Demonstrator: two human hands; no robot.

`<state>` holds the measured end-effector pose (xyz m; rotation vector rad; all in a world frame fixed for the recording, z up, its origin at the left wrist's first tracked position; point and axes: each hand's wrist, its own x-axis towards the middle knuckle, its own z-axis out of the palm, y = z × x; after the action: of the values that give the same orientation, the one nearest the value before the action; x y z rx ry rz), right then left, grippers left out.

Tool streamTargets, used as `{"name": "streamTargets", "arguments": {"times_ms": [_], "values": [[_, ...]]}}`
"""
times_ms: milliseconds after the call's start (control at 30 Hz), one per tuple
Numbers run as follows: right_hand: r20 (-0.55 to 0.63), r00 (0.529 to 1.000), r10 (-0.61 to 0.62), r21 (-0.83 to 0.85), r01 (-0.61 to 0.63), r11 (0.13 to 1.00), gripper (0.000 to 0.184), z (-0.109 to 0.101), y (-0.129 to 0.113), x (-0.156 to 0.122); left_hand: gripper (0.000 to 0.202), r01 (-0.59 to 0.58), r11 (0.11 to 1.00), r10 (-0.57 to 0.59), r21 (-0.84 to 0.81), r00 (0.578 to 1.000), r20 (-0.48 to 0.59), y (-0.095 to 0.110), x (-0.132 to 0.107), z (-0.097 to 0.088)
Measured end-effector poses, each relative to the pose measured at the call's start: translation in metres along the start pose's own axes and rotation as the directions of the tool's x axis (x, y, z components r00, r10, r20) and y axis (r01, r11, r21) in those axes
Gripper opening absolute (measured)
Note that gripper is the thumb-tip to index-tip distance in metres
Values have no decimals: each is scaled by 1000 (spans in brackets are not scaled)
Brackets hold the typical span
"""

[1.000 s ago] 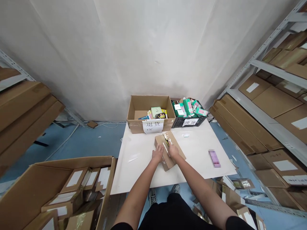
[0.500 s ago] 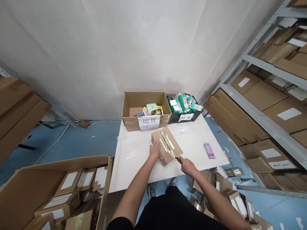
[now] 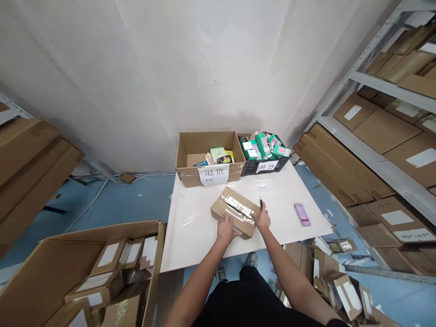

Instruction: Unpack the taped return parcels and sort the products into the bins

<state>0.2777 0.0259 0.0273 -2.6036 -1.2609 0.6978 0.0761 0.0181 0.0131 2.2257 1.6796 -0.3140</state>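
A taped cardboard box lies at a slant on the white table, a strip of shiny tape along its top. My left hand grips its near edge, fingers over the top and thumb toward the front side. At the box's right end, my right hand is closed round a box cutter, its tip pointing up and away from me. The cutter's handle is mostly hidden in the fingers. Whether the right hand touches the box, I cannot tell.
Behind the box stand an open carton with small packs and a black crate of green boxes. A blurred purple item lies on the right. A large carton of parcels stands left; loaded shelves rise at right.
The box has turned on the table, its long side now slanting down to the right. My right hand has lifted the cutter from the near tape seam to beside the box's right end.
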Motion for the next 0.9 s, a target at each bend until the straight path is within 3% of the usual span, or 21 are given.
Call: {"name": "streamTargets", "arguments": {"times_ms": [100,233,333,433,600,733,900], "values": [[-4,1000,-1,-3,1,1000,99,-5,-11,15,98,10,1000,-10,21,1000,16,9,-7,0],[5,1000,-18,69,17,997,104,-9,-6,21,84,-10,999,9,42,1000,21,11,3,-20],[-45,996,-79,184,86,979,90,-8,12,15,70,-144,989,144,41,989,-12,0,18,-38],[-101,993,-60,275,86,957,70,-6,39,1,82,-307,952,306,23,952,29,-16,32,-43],[-6,999,-37,378,36,925,62,-10,73,-27,82,-306,952,305,-16,941,148,-23,44,-29],[54,995,-87,437,55,898,55,-17,77,-39,86,-239,971,236,-11,954,186,-14,42,-15],[54,990,-130,208,116,971,49,-26,59,-48,88,-207,978,207,-14,965,159,-11,39,-8]]}}
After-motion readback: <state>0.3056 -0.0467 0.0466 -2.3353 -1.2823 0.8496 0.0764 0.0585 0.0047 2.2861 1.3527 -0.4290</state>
